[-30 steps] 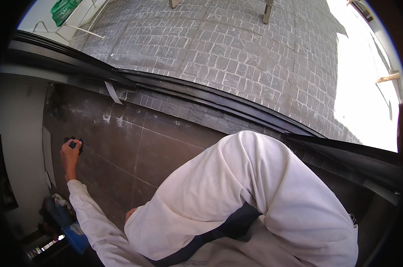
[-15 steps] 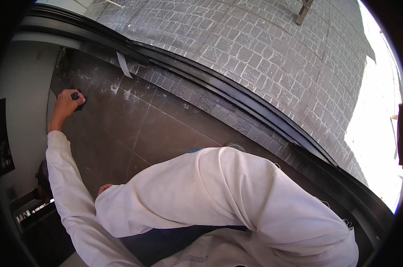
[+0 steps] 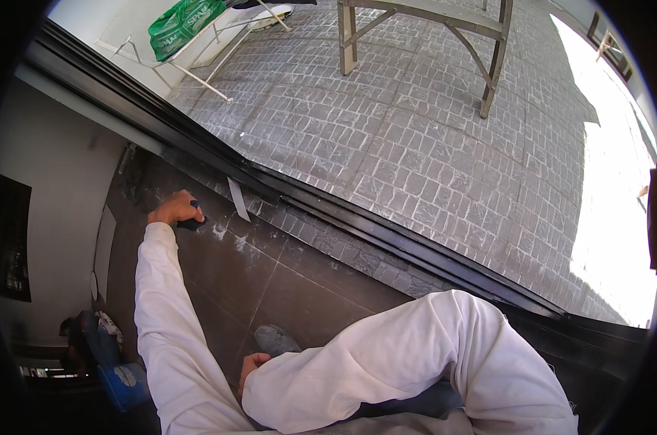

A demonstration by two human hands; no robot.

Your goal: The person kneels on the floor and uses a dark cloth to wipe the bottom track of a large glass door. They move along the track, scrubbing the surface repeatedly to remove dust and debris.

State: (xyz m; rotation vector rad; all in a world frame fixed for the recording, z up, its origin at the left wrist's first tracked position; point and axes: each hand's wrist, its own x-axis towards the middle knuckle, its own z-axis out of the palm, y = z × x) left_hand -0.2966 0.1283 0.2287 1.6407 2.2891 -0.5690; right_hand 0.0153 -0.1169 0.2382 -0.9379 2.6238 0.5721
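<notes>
My left arm, in a white sleeve, stretches out over the brown tiled floor (image 3: 219, 283). My left hand (image 3: 175, 209) is closed around a small dark blue-black pad or wad (image 3: 193, 224), low at the floor; its exact kind is hard to make out. White smears (image 3: 230, 238) mark the tiles to its right. Nearby, a pale flat strip (image 3: 238, 199) lies at the edge of the door sill. My right arm is bent across the lower middle, and my right hand (image 3: 251, 368) shows only partly beyond the sleeve, its fingers largely hidden. A grey shoe (image 3: 274, 339) is just beyond it.
A black sliding-door track (image 3: 343, 221) runs diagonally between the tiles and grey outdoor paving (image 3: 401, 152). Outside stand a wooden trestle (image 3: 430, 22) and a white metal rack with a green bag (image 3: 183, 29). At lower left sits a blue package (image 3: 123, 386) near a wall.
The view has shifted, bringing the trestle, the rack and the shoe into sight. My left hand has moved across the tiles toward the sill and the pale strip, keeping the dark pad or wad.
</notes>
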